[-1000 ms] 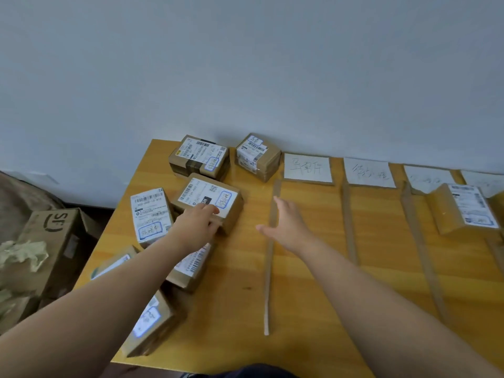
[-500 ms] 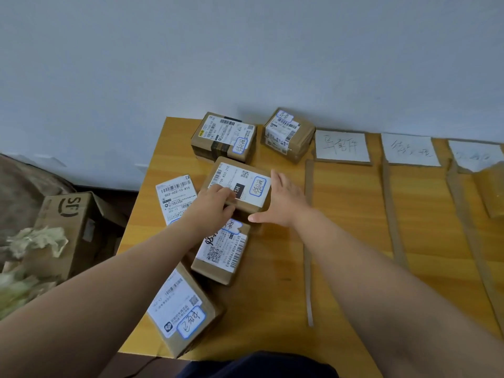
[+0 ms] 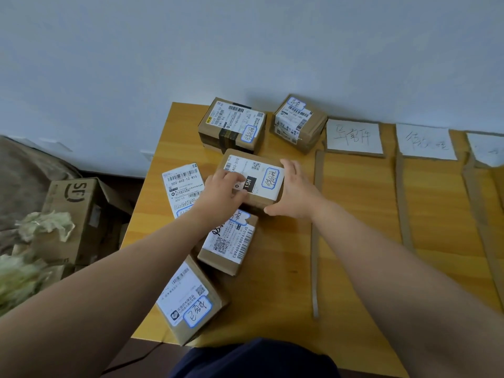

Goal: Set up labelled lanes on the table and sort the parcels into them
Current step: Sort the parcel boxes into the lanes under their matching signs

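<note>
A brown parcel with a white "15H" label (image 3: 259,177) lies in the left part of the wooden table (image 3: 354,214). My left hand (image 3: 222,190) grips its left side, fingers on the label. My right hand (image 3: 293,192) clasps its right side. Other brown parcels lie around it: two at the back (image 3: 231,125) (image 3: 298,122), a flat one (image 3: 182,186) at the left, one (image 3: 230,242) just in front and one (image 3: 188,298) at the table's front edge. Cardboard strips (image 3: 316,227) (image 3: 403,203) mark lanes, headed by handwritten paper labels (image 3: 354,136) (image 3: 425,141).
A third paper label (image 3: 488,148) shows at the right edge of view. On the floor to the left stands an open cardboard box (image 3: 79,211) with crumpled greenish paper (image 3: 41,227). A pale wall runs behind the table.
My right hand has come over from the first lane strip and closed on the right side of the 15H parcel. The view has swung left, so the parcel in the far right lane has left the frame.
</note>
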Demonstrator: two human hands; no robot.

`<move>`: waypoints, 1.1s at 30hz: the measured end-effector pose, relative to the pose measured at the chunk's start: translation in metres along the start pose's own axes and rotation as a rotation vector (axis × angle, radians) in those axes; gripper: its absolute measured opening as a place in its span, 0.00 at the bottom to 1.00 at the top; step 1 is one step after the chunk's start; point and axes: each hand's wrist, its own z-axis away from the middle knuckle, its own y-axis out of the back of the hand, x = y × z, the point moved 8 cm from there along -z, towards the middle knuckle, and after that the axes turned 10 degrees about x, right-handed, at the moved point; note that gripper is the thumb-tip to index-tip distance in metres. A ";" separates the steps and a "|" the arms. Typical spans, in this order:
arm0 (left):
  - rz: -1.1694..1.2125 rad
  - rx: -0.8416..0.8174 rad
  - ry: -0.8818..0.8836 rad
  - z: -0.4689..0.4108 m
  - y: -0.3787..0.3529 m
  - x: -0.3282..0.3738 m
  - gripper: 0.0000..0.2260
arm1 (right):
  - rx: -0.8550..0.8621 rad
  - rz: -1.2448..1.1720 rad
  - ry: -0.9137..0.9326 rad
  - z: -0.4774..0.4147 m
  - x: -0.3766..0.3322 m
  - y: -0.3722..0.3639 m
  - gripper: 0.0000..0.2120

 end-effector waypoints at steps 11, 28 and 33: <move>0.949 0.181 0.240 0.010 0.033 0.057 0.47 | 0.631 -0.406 -0.024 0.063 -0.002 0.079 0.57; 1.327 0.009 0.158 -0.010 0.065 0.083 0.26 | 0.451 -0.776 0.075 0.076 -0.022 0.132 0.19; 1.318 0.013 0.153 -0.009 0.067 0.081 0.25 | 0.450 -0.802 0.082 0.078 -0.026 0.130 0.20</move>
